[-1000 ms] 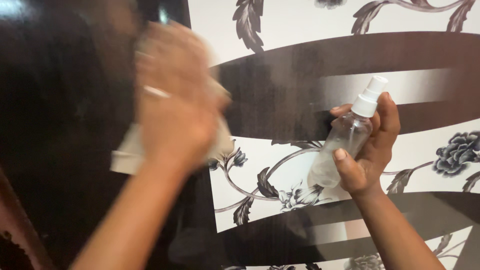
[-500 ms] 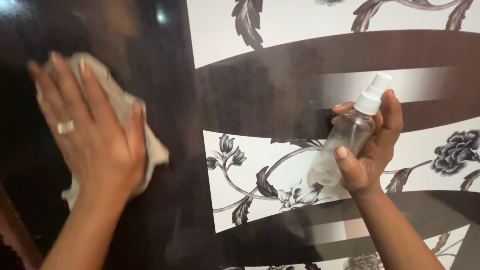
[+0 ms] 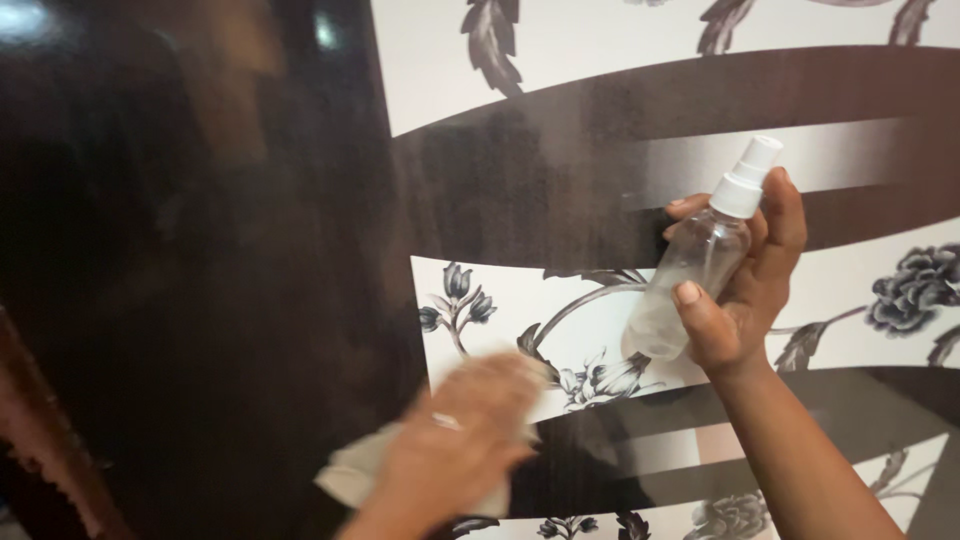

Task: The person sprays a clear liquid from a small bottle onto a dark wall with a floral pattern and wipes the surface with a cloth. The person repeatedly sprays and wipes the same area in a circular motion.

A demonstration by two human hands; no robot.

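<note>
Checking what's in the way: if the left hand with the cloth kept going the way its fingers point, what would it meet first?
The left hand points up and right along the glossy panel; first in line looks like the spray bottle, though blur makes this uncertain.

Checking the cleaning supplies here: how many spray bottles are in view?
1. A clear spray bottle with a white nozzle, held upright in the right hand before the floral panel. The left hand holds only a cloth.
</note>
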